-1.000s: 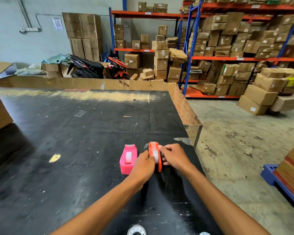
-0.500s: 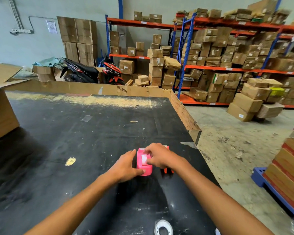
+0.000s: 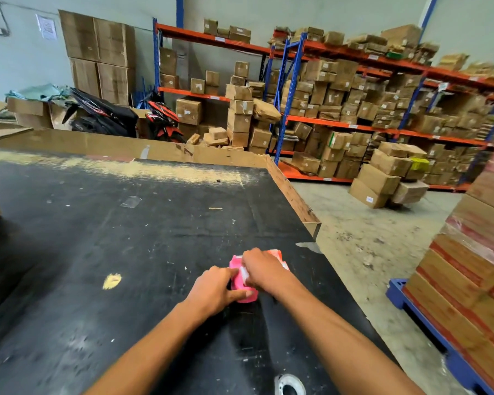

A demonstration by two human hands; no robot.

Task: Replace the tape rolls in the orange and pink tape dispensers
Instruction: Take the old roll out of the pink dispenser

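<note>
Presently, on the black counter (image 3: 97,252), the left hand (image 3: 214,289) was seen curled against the left side of the pink tape dispenser (image 3: 244,293), thumb laid along its near lower edge, bracing it. The dispenser stood near the counter's right front part. The right hand (image 3: 264,270) was closed over its top, fingertips apparently pinching at the white tape roll (image 3: 243,273) in the slot; the exact pinch could not be resolved through blur. Just beyond and right of this hand, the orange tape dispenser (image 3: 278,256) was partly visible, resting on the counter.

Judgement on the step: the body should be held steady by the left hand while the roll is drawn straight up, so the hub is not jammed and the dispenser is not tipped.

Compared with a second earlier, the orange dispenser, then held between both hands, had been set down, and attention had been transferred to the pink one. The view had also shifted slightly.
</note>
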